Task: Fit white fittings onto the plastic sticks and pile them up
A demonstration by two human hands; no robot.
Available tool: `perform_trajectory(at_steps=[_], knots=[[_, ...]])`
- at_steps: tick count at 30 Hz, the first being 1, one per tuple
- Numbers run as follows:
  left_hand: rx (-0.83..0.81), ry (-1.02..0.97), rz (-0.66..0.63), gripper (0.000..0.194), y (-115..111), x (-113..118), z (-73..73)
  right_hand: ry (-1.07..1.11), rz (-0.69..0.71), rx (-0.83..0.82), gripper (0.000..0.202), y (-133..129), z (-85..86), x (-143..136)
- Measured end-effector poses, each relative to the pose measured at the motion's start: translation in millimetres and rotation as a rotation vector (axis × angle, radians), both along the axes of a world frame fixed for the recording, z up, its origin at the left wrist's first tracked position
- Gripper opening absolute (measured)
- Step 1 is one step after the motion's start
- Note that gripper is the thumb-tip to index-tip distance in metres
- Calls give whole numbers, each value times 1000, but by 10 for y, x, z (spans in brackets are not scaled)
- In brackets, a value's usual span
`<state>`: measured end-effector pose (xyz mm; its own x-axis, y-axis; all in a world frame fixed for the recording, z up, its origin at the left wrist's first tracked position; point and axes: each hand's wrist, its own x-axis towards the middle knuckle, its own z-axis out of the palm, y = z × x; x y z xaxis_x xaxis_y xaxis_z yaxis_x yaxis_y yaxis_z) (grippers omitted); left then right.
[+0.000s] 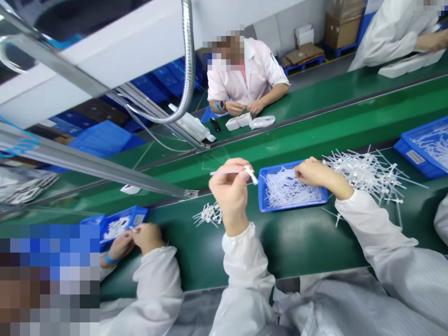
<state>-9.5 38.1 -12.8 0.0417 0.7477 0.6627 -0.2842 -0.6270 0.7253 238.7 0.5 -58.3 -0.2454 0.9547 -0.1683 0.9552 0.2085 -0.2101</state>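
Part (250,174) pinched between thumb and fingers of left hand (233,200), raised beside tray (293,206); loose pinch could let it tip and drop. Right hand (313,172) dips fingertips into strips (287,189); whether any pinched, cannot tell. Strips lie crisscrossed, so several might come up together or spill over rim. Right sleeve (371,221) close to big pile (367,175); cuff could snag or scatter pieces.

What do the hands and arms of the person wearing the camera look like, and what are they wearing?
Both the left hand and the right hand are ungloved, with no watch or bracelet showing. The loose white sleeves look thin and wrinkled, with gathered cuffs at the wrists.
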Motion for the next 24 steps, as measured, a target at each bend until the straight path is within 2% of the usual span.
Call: perform_trajectory(at_steps=[3,7,10,12,15,19,22,24], knots=[[-109,64,-23,31,-36,273,-151,262,-61,140,23,-89,146,88],[-251,114,-109,29,-55,444,-352,679,-122,369,13,-170,278,142],[-310,108,-139,36,-48,486,-396,882,-223,468,9,-190,310,107],[-308,121,-126,31,-51,501,-392,1007,-276,504,11,-190,297,59],[-304,132,-100,24,-61,514,-380,1238,-323,536,18,-174,262,-20],[-333,55,-108,27,-48,510,-390,1491,-353,458,29,-161,260,-103],[-329,49,-128,36,-29,501,-404,1550,-332,395,28,-170,285,-146],[-316,87,-136,31,-27,499,-402,1512,-316,407,24,-175,295,-166]])
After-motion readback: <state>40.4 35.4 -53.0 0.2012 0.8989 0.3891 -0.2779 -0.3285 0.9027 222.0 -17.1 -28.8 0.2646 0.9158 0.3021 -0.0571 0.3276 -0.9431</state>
